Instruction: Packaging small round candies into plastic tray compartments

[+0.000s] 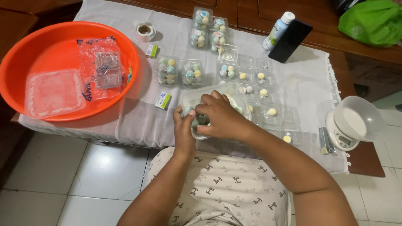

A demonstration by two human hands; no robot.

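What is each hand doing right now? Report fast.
Left hand: gripping the clear plastic box of small balls.
Right hand: fingers curled on the same box.

Filled boxes [180, 72] and a tray [268, 90] of pastel balls are crowding the cloth [117, 113] beyond the hands, blocking forward reach. Bare cloth is lying open between the orange basin [25, 54] and the boxes; a scale [349, 125] is closing the right edge.

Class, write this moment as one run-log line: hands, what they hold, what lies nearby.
left hand: steadies clear box | right hand: presses balls into box | nearby: filled boxes, orange basin, scale
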